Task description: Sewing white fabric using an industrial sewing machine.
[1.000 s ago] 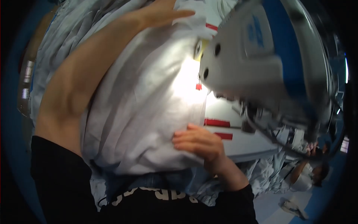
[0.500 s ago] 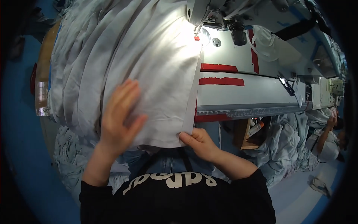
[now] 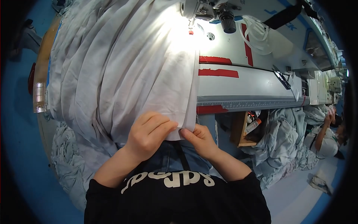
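A wide, pale grey fabric (image 3: 123, 71) spreads in folds over the left of the sewing table, and its right edge runs up to the lit presser foot (image 3: 191, 32) of a sewing machine (image 3: 209, 11). At the near right corner my right hand (image 3: 201, 142) pinches the folded edge, thumb on top. Just left of it, my left hand (image 3: 149, 134) has its fingers drawn together on the same edge, the fingertips close to the right thumb. The underside of the fabric there is hidden.
Red tape strips (image 3: 218, 72) and a ruler strip (image 3: 253, 101) mark the white table. Thread snips (image 3: 282, 78) lie at its right. Below are an open wooden drawer (image 3: 240, 130) and heaped cloth (image 3: 281, 142). Another person (image 3: 322, 138) sits at far right.
My left hand has moved right from lying spread over the fabric to close on its edge beside my right hand. The fabric's near part has bunched into more folds.
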Motion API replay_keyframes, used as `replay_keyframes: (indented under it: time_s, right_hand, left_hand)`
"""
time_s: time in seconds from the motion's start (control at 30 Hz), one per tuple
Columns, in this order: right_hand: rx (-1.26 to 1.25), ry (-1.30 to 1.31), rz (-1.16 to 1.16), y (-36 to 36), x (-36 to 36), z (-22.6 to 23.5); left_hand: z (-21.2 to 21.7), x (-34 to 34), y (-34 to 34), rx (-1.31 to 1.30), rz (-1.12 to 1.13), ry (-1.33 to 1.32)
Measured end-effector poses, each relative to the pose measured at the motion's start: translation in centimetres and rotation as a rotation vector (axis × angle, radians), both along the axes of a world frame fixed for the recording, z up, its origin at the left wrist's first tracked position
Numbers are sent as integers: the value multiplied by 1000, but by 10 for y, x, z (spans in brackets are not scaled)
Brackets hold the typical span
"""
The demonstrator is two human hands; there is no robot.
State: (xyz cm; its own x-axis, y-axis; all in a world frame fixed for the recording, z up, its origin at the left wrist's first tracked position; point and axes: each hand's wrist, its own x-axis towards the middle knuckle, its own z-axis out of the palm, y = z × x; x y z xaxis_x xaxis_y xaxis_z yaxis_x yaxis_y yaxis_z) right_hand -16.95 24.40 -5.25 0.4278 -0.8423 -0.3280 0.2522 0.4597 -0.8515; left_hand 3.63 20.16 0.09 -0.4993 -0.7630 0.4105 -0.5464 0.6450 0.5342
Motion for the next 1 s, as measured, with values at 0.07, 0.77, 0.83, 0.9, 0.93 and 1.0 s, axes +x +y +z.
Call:
replay_keyframes:
  time_s: [0.07,0.77,0.83,0.9,0.93,1.0]
  right_hand:
    - [23,-25,-2,0,0,-1]
    - [210,-141,1,4,-11,-6]
    - [306,-130,-24,5,-12,-8]
    - [256,-223,-18,6,-12,-6]
    - [218,-269,-34,5,-12,-4]
    - [249,-198,-31,3,-14,7]
  left_hand:
    - [4,-8,-1,-59,-36,109]
    - [-22,-20,3,-86,-169,-27]
    - [-20,-23,5,-43,-172,-37]
    - [-20,-23,5,-92,-160,-31]
    - [-21,-21,5,-84,-160,-66]
    - [-23,-16,3,-133,-180,-31]
